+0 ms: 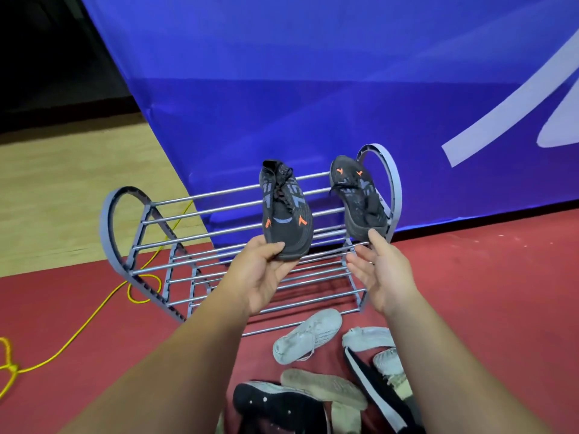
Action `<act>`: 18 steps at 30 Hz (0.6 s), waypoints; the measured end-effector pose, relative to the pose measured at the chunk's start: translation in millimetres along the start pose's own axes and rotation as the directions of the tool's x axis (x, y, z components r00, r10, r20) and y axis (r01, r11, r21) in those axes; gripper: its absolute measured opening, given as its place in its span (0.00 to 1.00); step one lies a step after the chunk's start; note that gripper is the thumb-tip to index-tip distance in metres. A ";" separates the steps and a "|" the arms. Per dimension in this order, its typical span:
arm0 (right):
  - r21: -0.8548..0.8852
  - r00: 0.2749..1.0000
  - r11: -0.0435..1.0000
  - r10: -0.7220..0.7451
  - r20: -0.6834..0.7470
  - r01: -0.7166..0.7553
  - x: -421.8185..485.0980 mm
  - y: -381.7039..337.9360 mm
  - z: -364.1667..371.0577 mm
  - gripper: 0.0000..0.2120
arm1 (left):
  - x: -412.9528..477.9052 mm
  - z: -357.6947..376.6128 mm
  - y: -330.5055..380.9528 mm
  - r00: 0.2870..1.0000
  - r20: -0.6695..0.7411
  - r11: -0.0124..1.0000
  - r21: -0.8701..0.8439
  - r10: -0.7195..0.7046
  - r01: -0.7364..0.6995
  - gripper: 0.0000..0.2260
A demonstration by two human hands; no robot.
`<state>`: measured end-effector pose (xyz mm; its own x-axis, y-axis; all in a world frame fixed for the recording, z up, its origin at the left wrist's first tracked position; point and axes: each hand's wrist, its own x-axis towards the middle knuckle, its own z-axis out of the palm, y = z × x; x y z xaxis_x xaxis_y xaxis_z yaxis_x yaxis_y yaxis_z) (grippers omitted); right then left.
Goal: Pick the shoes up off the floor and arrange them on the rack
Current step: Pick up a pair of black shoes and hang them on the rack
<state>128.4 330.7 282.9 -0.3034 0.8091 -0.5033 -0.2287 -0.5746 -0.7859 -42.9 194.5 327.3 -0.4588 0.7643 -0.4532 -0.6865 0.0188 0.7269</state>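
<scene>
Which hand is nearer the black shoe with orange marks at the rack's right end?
Right. The right hand touches the toe of that black knit shoe with orange marks; the left hand is further left, holding the matching shoe by its toe.

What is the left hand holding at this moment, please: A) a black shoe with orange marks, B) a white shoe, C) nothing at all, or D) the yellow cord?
A: the left hand pinches the toe of the black shoe with orange marks above the rack, while the white shoe lies on the floor.
</scene>
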 end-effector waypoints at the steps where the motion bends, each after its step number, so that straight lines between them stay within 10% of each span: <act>1: -0.018 1.000 1.000 -0.023 0.009 0.023 0.5 2.1 -2.2 0.13 | 2.3 1.7 -2.8 1.000 0.001 1.000 0.000 -0.004 0.004 0.08; 18: -0.118 0.962 0.955 -0.274 0.002 0.272 30.4 -12.1 8.5 0.23 | 56.4 51.3 -23.3 0.996 -0.055 0.997 0.047 0.067 -0.064 0.19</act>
<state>114.1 361.2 280.1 -0.2309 0.9353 -0.2681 -0.1919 -0.3139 -0.9299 -23.8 270.3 311.3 -0.5339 0.7273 -0.4313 -0.6283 0.0002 0.7780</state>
